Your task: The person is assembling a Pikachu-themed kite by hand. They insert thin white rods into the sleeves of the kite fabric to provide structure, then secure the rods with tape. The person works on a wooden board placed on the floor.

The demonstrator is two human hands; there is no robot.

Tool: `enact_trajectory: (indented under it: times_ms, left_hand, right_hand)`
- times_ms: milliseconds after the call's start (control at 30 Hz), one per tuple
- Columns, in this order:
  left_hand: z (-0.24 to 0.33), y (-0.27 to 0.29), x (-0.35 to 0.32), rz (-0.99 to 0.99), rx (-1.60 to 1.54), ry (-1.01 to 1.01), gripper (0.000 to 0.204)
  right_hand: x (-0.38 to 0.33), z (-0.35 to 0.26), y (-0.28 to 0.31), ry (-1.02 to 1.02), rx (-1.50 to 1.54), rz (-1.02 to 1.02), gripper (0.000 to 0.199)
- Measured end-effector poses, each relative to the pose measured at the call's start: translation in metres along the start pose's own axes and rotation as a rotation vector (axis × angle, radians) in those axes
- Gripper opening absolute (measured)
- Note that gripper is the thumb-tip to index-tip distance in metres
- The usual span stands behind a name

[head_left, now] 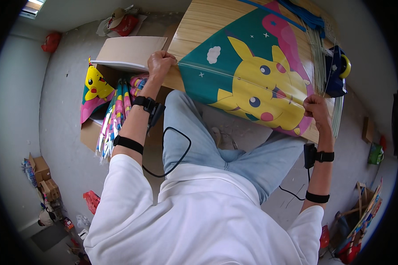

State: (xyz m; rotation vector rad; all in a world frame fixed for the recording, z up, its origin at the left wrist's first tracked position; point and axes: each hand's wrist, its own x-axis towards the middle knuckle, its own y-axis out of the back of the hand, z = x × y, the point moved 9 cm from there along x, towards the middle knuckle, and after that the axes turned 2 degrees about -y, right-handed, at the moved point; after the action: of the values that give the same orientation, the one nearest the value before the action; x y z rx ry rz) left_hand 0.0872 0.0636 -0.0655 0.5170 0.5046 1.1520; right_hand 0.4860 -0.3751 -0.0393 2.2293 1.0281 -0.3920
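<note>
On the wooden-topped table in front of me lies a triangular kite sail [221, 70], green and pink with a large yellow cartoon figure. A thin, pale, see-through rod [247, 79] stretches across it. At the sail's pointed left corner, my left hand [161, 65] is closed with its fingers pinched at one end of the rod. My right hand [317, 111] pinches around the other end, beside the sail's pink right edge. Exactly how the fingertips meet the rod is too small to make out.
Left of my knee, an open cardboard box [130, 48] holds several folded kites [119, 104]. Thin rods [316, 53] lie bundled along the table's right side, near blue strips [300, 15] and a blue tape dispenser [336, 73]. A red bag [92, 201] is on the floor.
</note>
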Motion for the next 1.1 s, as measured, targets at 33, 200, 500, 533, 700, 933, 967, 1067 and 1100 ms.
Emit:
enact_trajectory:
  times_ms: [33,200,500,533,700,933,967,1067,1100]
  left_hand:
    - [-0.003,-0.001,0.002,0.0,0.013,0.009,0.013]
    - [-0.009,-0.004,0.004,0.009,0.046,0.02,0.013]
    - [-0.008,-0.005,0.005,0.004,0.119,0.04,0.014]
    - [-0.007,-0.005,0.005,-0.004,0.121,0.044,0.014]
    - [-0.013,-0.003,0.005,-0.032,0.043,0.051,0.014]
    - [0.003,0.008,0.004,-0.064,-0.053,-0.016,0.014]
    - [0.002,0.008,0.006,-0.077,-0.068,-0.039,0.013]
    - [0.004,0.002,0.003,-0.117,0.011,0.031,0.013]
    - [0.003,0.002,0.003,-0.11,0.006,0.023,0.013]
  right_hand:
    - [0.0,0.0,0.0,-0.001,-0.002,0.001,0.005]
    - [0.0,-0.002,-0.001,0.01,-0.004,-0.003,0.005]
    - [0.003,0.001,-0.002,-0.008,0.0,-0.007,0.006]
    - [0.003,0.002,-0.002,-0.011,0.002,-0.008,0.006]
    - [0.004,0.003,-0.003,-0.007,-0.008,-0.015,0.005]
    - [0.004,0.008,-0.001,-0.008,-0.015,-0.017,0.005]
    - [0.005,0.009,-0.001,-0.007,-0.009,-0.02,0.005]
    - [0.006,0.015,-0.003,-0.032,0.019,-0.021,0.005]
    - [0.008,0.016,-0.004,-0.029,0.021,-0.027,0.005]
